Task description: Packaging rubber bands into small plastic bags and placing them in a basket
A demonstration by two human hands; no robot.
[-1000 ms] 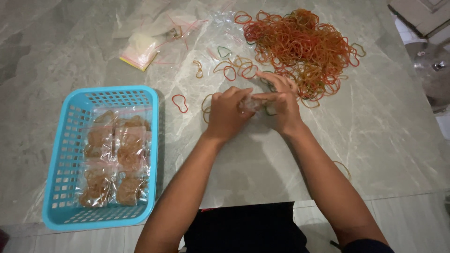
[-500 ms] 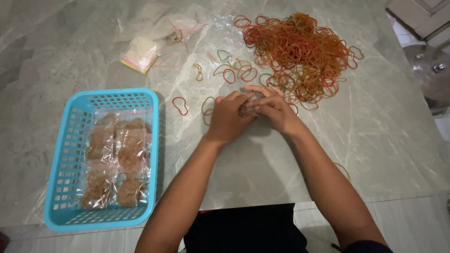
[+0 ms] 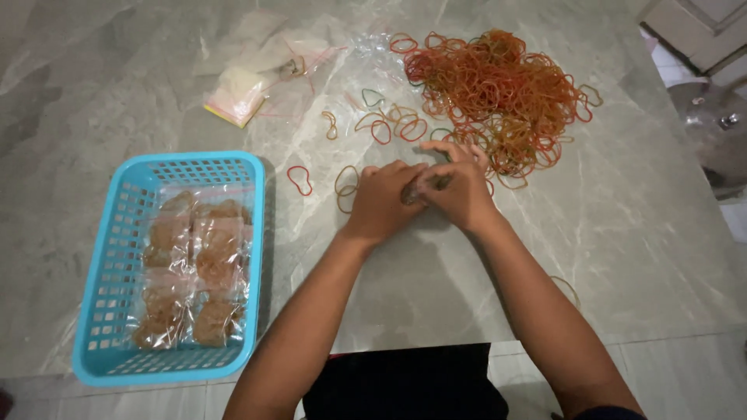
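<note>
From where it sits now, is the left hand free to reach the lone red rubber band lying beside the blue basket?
Probably yes. The red rubber band lies on bare table just left of the left hand, with nothing between them. But that hand and the right hand are pinching a small packet, which it would need to release.

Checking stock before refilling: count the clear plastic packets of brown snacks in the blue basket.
About 6, lying flat in the blue plastic basket: clear packets of brown snacks in two columns, left and right. They overlap, so the count is uncertain.
</note>
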